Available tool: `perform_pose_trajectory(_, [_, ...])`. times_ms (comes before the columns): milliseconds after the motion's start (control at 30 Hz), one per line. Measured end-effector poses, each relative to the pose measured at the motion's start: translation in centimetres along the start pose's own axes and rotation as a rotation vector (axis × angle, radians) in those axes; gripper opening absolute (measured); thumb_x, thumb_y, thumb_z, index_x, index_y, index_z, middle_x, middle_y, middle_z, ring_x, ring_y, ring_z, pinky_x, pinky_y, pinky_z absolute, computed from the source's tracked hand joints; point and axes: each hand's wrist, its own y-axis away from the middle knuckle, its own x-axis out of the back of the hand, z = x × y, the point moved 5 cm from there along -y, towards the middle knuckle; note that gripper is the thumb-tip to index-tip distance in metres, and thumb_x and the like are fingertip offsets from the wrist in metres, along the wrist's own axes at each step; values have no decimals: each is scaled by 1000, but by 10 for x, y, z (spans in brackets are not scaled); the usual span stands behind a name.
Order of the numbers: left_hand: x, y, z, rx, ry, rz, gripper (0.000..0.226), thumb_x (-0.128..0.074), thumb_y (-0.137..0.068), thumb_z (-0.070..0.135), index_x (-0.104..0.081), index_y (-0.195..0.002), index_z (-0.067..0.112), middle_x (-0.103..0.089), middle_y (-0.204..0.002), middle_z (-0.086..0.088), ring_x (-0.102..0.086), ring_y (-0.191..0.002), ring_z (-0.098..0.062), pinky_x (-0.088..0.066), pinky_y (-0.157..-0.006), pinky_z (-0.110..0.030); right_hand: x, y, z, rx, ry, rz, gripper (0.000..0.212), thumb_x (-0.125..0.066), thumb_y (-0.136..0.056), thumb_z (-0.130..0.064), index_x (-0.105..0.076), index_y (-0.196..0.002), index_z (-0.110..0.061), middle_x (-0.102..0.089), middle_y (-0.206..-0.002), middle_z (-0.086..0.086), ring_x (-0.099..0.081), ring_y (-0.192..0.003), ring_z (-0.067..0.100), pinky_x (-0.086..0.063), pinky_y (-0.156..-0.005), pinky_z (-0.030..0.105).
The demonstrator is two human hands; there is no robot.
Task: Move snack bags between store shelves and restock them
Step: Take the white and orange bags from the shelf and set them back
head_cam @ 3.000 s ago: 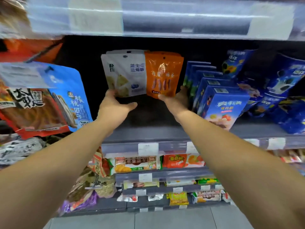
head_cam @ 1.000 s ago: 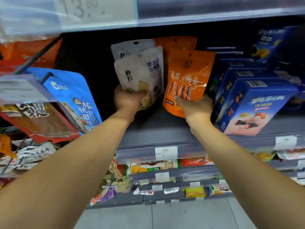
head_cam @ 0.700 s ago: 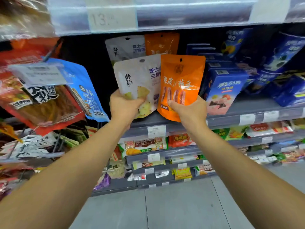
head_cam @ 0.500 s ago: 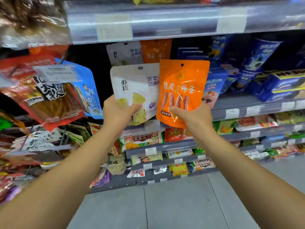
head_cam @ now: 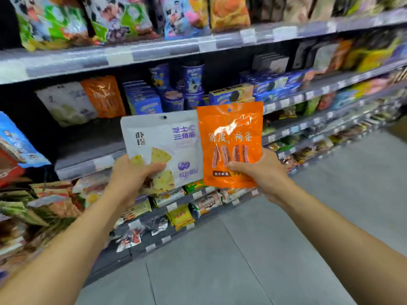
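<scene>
My left hand point(head_cam: 132, 175) grips the lower left corner of a white snack bag point(head_cam: 167, 139) printed with yellow triangles. My right hand point(head_cam: 262, 172) grips the bottom of an orange snack bag point(head_cam: 231, 133). Both bags are upright, side by side, in the air in front of the shelves. Behind them, on the grey shelf point(head_cam: 88, 148), another white bag point(head_cam: 66, 102) and another orange bag point(head_cam: 103, 95) stand at the back.
Blue boxes point(head_cam: 145, 100) and blue cups point(head_cam: 191, 78) fill the same shelf to the right. Colourful bags point(head_cam: 114, 16) line the shelf above. Hanging packets point(head_cam: 15, 142) crowd the left side. Lower shelves hold small packs point(head_cam: 180, 216). Grey floor point(head_cam: 242, 260) lies below.
Both hands have pulled the two bags off the shelf and back toward me. The view has swung up and rightward along the aisle.
</scene>
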Motion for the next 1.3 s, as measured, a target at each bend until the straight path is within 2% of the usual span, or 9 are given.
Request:
perform_pose_trajectory(100, [-77,28,15,-50,20,-100,28,-84,-69,10,-70,-89,21,-76,-71,13,-71,-60,-4,-53,-48,-21,77,34,12,-10,-18,71,45,-93,-60,-25,-72,-99,-29,-78,-94,-11,-75,-84,14,-61,-77,40])
perform_pose_trajectory(167, [-122,43,21,-42,40,-168,29,-84,-69,10,-71,-93,20,-78,-78,7,-73,-67,-11,-58,-59,-31,121,51,15,-15,-41,103,47,-92,-61,-21,-71,-103,-27,-78,-97,-8,-75,-87,17,-61,-78,42])
perform_pose_trajectory(333, [-214,60,37,-2,83,-296,47,-89,-55,15,-72,-98,17,-76,-97,-16,-70,-87,-34,-50,-84,-65,211,79,19,-17,-128,144,44,-88,-68,-21,-67,-105,-33,-77,-98,-10,-75,-86,13,-59,-61,21])
perform_pose_trajectory(500, [-292,43,48,-3,97,-388,65,-95,-29,42,-74,-89,27,-75,-76,-1,-67,-55,-13,-46,-45,-26,284,74,38,-44,-178,208,41,-85,-72,-18,-67,-107,-29,-77,-99,-8,-75,-88,15,-59,-64,23])
perform_pose_trajectory(700, [-395,1,58,-12,152,-443,68,-94,-39,23,-72,-103,15,-75,-103,-17,-70,-92,-37,-51,-87,-61,369,15,50,-41,-211,243,57,-85,-59,-26,-66,-113,-24,-77,-105,-1,-75,-93,22,-61,-75,34])
perform_pose_trajectory(833, [-473,-44,63,-20,139,-491,41,-84,-57,10,-74,-95,22,-78,-94,-6,-75,-80,-25,-59,-65,-37,434,-36,47,-44,-220,259,50,-83,-62,-25,-65,-109,-28,-77,-102,-3,-75,-92,20,-60,-67,27])
perform_pose_trajectory(933, [-531,-73,72,-6,173,-538,42,-83,-58,8,-73,-97,20,-78,-84,-1,-73,-64,-15,-50,-44,-18,484,-67,50,-50,-213,283,46,-83,-67,-20,-65,-108,-29,-78,-100,-5,-75,-90,17,-59,-64,24])
perform_pose_trajectory(1167, [-664,-117,83,34,142,-578,49,-80,-64,2,-69,-111,9,-75,-106,-16,-72,-95,-36,-56,-84,-50,596,-135,75,-59,-229,315,61,-87,-56,-35,-64,-112,-31,-77,-101,-8,-75,-90,17,-59,-65,25])
perform_pose_trajectory(1300, [-736,-138,92,31,119,-522,35,-77,-69,-4,-70,-100,11,-78,-91,-13,-75,-72,-25,-59,-57,-32,661,-187,92,-53,-244,281,65,-88,-58,-35,-63,-118,-30,-77,-105,-6,-75,-93,19,-61,-73,33])
